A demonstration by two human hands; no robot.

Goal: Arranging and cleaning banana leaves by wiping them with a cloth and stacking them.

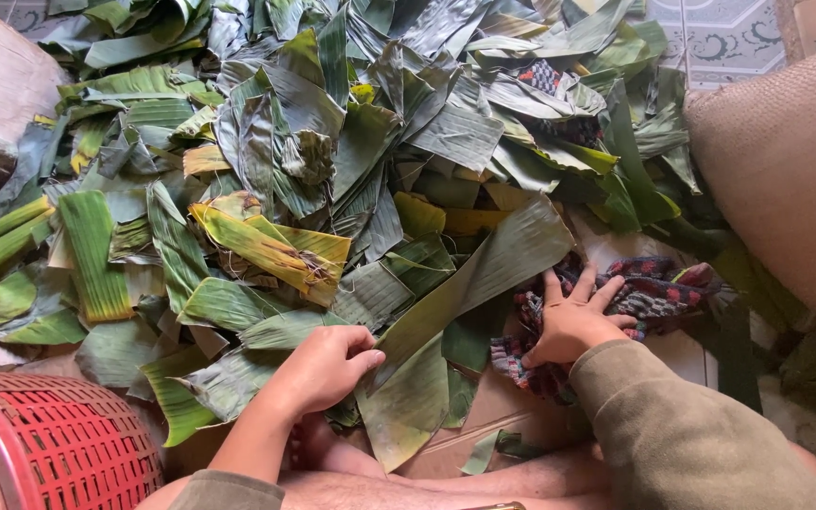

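Down near the bottom edge of the floor, just ahead of the bare knees, I see my left hand [325,366] curled shut on the edge of a long banana leaf [465,293], thumb on top and fingers folded under its rim. That leaf runs diagonally from the lower middle up toward the right, pale underside showing, its broad upper end lying over the heap. My right hand [573,321], in an olive sleeve [682,425], lies flat and spread, fingers splayed, pressing on a dark patterned cloth [658,288] just beside the leaf's right edge; it grips nothing, only bears down with the palm. The cloth is red, blue and black in a woven check, bunched on the floor, and part of it tucks under the leaf.

Across the far side of the floor a big pile of cut banana leaves [332,132] spreads from the left edge almost to the right, mostly dark green, overlapping every which way. Near the pile's middle lies a yellowing leaf [271,247] with a dry, browned tear. At the lower left corner sits a red plastic basket [59,439] with a mesh wall, well apart from both hands. Along the right edge a tan woven sack [790,161] leans in. Patterned tile flooring [724,38] shows at the far right corner.
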